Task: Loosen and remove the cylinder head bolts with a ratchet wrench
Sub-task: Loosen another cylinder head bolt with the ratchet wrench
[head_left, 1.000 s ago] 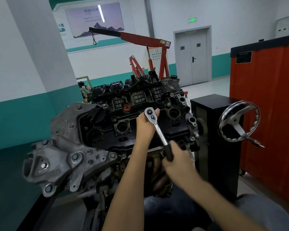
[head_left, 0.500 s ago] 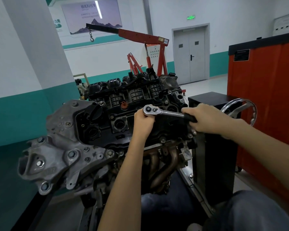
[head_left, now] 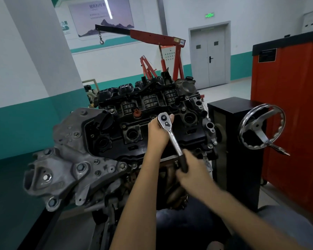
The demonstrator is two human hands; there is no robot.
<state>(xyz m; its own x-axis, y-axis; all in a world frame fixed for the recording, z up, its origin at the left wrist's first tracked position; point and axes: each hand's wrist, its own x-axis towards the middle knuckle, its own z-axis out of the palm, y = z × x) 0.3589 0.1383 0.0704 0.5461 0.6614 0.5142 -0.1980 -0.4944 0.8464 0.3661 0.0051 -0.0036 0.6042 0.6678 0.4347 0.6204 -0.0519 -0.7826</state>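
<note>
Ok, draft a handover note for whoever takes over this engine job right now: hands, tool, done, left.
Left hand grips the ratchet wrench just under its head, steadying it on top of the engine.
Right hand grips its black handle, low and toward the person.
Bolt under the wrench head is hidden; no removed bolts in view.
To do: loosen this bolt fully, lift it out, then the rest.

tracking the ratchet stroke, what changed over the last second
The right hand swung the ratchet wrench handle out to the right, then back toward the person, where it began. The left hand stayed cupped round the wrench head; the engine did not move.
</note>
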